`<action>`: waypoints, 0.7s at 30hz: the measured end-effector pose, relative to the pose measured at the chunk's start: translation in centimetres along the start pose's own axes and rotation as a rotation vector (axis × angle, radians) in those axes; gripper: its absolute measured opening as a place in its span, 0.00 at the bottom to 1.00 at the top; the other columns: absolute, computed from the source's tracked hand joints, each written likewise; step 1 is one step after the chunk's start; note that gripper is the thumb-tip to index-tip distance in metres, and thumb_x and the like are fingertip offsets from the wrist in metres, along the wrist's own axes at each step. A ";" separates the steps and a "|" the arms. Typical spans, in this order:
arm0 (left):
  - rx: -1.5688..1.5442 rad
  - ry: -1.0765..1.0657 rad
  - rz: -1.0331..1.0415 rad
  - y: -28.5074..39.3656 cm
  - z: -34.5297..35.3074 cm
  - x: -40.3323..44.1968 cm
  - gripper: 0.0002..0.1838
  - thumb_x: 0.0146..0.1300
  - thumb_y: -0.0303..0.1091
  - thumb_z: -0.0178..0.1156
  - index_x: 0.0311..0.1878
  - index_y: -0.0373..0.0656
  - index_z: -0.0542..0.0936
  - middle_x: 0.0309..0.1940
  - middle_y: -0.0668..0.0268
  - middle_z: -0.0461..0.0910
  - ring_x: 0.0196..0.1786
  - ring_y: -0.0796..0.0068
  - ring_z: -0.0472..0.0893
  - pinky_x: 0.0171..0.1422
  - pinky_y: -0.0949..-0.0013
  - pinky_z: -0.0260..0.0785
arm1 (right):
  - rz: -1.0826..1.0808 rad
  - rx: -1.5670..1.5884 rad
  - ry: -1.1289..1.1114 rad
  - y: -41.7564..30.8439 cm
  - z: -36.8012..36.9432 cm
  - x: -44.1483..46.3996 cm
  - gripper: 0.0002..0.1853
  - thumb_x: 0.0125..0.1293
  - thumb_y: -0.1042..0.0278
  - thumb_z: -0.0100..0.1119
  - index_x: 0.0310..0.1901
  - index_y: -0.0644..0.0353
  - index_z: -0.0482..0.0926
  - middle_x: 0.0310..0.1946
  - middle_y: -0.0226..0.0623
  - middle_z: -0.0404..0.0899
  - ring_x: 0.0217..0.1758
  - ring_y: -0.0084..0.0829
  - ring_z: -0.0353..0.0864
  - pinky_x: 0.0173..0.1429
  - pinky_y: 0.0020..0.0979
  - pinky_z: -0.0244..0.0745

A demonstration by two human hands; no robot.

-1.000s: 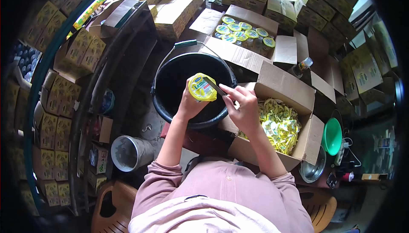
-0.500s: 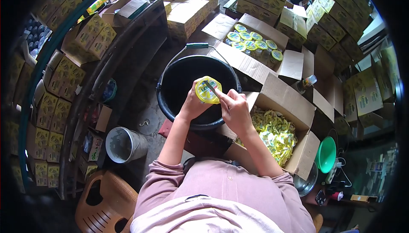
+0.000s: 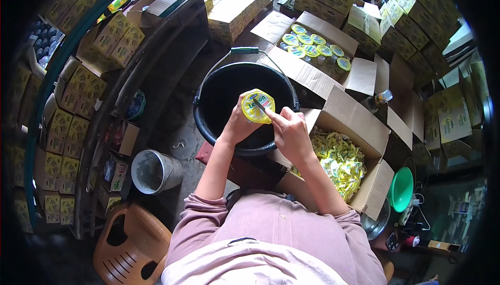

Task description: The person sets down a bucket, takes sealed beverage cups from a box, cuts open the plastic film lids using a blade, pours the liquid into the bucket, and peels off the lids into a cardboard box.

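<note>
Now the right hand (image 3: 291, 133), pinching a dark blade (image 3: 261, 104), has closed in on the lidded cup (image 3: 253, 112) the left hand (image 3: 237, 124) grips above the black bucket (image 3: 209, 93) — blade work seems under way, not finished.

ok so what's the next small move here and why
Probably have the right hand draw the dark blade gently across the yellow lid: the blade seems to rest against it, and the left hand holds the lidded cup above the black bucket.

Left hand (image 3: 237, 125) curled, right hand (image 3: 291, 135) pinching, 2 forearms (image 3: 212, 171) extended
</note>
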State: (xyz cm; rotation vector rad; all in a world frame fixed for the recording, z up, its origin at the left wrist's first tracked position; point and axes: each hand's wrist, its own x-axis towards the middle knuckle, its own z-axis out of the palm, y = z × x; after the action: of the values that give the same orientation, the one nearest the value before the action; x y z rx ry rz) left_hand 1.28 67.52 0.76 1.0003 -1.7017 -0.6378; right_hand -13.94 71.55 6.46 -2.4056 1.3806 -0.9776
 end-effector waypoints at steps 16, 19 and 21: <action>0.130 -0.030 0.102 -0.1 -0.2 0.2 0.37 0.36 0.31 0.73 0.51 0.39 0.64 0.41 0.60 0.76 0.46 0.67 0.78 0.51 0.70 0.70 | 0.122 0.020 -0.185 0.0 -5.0 -2.9 0.18 0.52 0.78 0.52 0.46 0.55 0.78 0.24 0.37 0.68 0.30 0.35 0.71 0.40 0.35 0.60; 0.007 -0.039 0.046 -0.2 -0.7 0.1 0.35 0.35 0.30 0.73 0.49 0.38 0.66 0.39 0.61 0.77 0.43 0.69 0.79 0.49 0.72 0.71 | 0.023 0.018 -0.097 1.1 -6.0 -2.4 0.18 0.52 0.79 0.53 0.46 0.52 0.78 0.22 0.34 0.65 0.27 0.33 0.68 0.40 0.32 0.59; -0.051 -0.063 0.010 -0.3 -0.8 0.1 0.34 0.34 0.30 0.73 0.47 0.38 0.68 0.37 0.62 0.78 0.42 0.71 0.79 0.48 0.72 0.72 | -0.125 -0.004 -0.060 2.0 -6.0 -1.4 0.20 0.51 0.79 0.54 0.46 0.50 0.78 0.22 0.32 0.65 0.27 0.31 0.68 0.41 0.31 0.60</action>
State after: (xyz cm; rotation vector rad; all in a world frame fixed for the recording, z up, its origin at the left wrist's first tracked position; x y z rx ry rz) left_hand 2.15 67.34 0.82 0.9445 -1.7356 -0.7092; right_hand -19.58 72.48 9.48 -2.5288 1.2254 -0.9232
